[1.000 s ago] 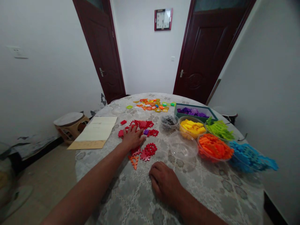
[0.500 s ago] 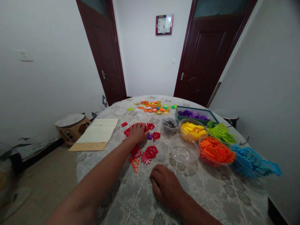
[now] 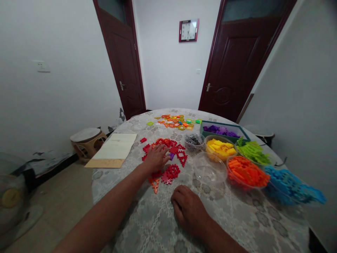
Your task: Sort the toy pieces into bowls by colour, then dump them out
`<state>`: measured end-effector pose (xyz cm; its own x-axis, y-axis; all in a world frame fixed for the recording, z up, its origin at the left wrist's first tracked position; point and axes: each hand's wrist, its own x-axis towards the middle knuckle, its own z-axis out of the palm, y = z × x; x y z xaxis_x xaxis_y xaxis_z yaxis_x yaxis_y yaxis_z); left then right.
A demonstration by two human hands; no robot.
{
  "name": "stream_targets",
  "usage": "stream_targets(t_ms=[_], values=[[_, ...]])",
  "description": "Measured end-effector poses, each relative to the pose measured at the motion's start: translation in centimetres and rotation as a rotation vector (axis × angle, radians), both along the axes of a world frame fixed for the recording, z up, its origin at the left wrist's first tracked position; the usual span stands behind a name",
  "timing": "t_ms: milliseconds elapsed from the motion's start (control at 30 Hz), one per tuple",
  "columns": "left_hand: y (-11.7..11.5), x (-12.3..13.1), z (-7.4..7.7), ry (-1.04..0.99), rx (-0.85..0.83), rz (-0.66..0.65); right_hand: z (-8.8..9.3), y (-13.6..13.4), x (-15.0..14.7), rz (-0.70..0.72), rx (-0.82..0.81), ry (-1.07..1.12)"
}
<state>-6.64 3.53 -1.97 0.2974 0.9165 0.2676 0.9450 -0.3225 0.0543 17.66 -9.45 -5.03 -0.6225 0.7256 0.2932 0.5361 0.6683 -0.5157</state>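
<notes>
My left hand point(image 3: 157, 158) lies palm down over a cluster of red plastic building pieces point(image 3: 173, 144), its fingers stretched out and touching some of them. Beside its fingertips is a small purple piece point(image 3: 172, 156). A red triangular piece point(image 3: 182, 159) lies to the right of the fingers. Nearer to me are round, toothed red pieces point(image 3: 170, 174) and an orange triangle point(image 3: 154, 185). What lies under the palm is hidden. My right hand point(image 3: 188, 207) rests on the tablecloth in a loose fist, with no piece showing in it.
On the right stand clear bowls of grey point(image 3: 194, 140), yellow point(image 3: 220, 148), green point(image 3: 252, 151), orange point(image 3: 247, 172) and blue pieces point(image 3: 292, 184), plus an empty bowl point(image 3: 210, 170). Behind are a purple-filled box point(image 3: 226, 130) and mixed pieces point(image 3: 173, 122). Paper point(image 3: 113, 147) lies left.
My left hand has spread its fingers over the red pieces, and those at its right have shifted and fanned out. My right hand stays in place. The view has turned slightly left.
</notes>
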Motion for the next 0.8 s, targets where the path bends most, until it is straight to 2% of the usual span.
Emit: stream_targets(t_ms=[67,167,300,467,600,700,800], values=[[-0.8,-1.9,0.0,0.021,-0.012,0.081,0.0,0.0,0.0,0.001,0.007,0.003],[-2.1,-4.3,-0.2,0.034,-0.017,0.137,-0.1,0.0,0.0,-0.006,0.013,0.010],[-4.0,-5.8,-0.3,0.009,0.012,0.151,-0.1,0.0,0.1,-0.004,0.015,0.023],[-6.2,-5.7,0.1,0.052,0.001,0.224,0.1,0.0,0.1,-0.012,0.010,0.029],[-7.3,-4.8,-0.2,0.092,0.007,0.297,0.0,0.1,0.0,-0.021,0.017,0.013],[-7.2,-3.8,-0.8,0.100,0.034,0.279,-0.2,0.2,0.0,-0.027,0.021,-0.002],[-6.1,-2.9,-1.3,0.087,0.034,0.283,-0.2,0.3,-0.1,-0.025,0.024,-0.002]])
